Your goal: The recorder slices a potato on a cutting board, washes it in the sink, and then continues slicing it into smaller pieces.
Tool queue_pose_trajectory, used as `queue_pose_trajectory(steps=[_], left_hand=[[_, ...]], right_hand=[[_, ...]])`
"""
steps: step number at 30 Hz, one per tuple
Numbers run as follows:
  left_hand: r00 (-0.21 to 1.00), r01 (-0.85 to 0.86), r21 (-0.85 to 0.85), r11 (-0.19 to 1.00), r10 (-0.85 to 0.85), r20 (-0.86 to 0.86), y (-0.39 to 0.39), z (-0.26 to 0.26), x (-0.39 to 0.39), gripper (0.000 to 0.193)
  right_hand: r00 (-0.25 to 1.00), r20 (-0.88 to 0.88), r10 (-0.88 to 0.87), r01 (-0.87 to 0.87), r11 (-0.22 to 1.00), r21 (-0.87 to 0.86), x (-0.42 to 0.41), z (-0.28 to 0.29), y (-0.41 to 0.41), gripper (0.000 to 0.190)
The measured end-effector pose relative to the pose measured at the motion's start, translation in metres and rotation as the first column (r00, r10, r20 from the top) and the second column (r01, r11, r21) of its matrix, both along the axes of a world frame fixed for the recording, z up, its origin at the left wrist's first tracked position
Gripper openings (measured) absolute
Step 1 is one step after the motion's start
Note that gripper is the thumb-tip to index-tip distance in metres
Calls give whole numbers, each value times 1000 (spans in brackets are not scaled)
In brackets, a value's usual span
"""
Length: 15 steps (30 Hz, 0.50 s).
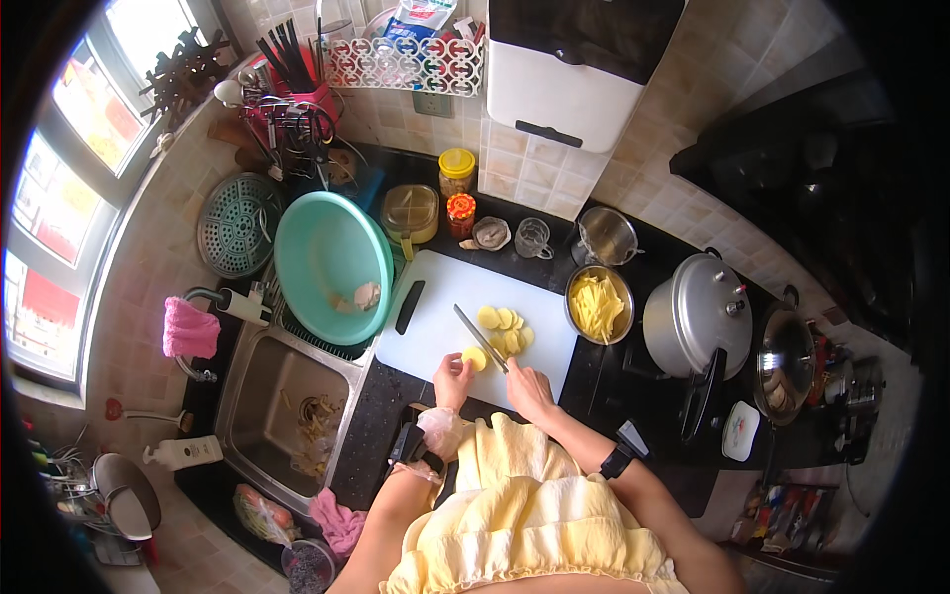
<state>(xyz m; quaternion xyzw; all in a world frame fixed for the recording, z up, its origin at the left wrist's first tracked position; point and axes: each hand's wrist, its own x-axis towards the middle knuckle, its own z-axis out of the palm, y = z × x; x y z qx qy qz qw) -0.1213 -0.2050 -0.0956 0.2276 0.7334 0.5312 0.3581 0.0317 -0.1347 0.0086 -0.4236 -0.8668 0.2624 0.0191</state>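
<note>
My left hand holds a pale yellow piece of peeled potato on the white cutting board. Its cut face looks up. In my right hand is the handle end of a kitchen knife, whose blade points away to the upper left, just right of the potato piece. Several round potato slices lie loosely overlapped beyond the blade. Past the board's right corner stands a steel bowl filled with yellow strips, which look like cut potato.
A green plastic basin stands left of the board, above the steel sink with scraps inside. Jars, a glass mug and a steel pot line the back. A pressure cooker and a lidded wok sit right.
</note>
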Motion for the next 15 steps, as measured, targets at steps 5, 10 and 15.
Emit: queue_pose_trajectory(steps=[5, 10, 15], left_hand=[[1000, 9, -64, 998, -10, -12, 8, 6, 3, 27], [995, 5, -60, 998, -11, -100, 5, -14, -5, 27], [996, 35, -61, 998, -40, -75, 9, -1, -4, 28]], right_hand=[[1000, 15, 15, -14, 1000, -11, 3, -3, -1, 14], [999, 34, 35, -35, 999, 6, -2, -12, -5, 14], [998, 59, 6, -7, 1000, 20, -1, -29, -3, 14]])
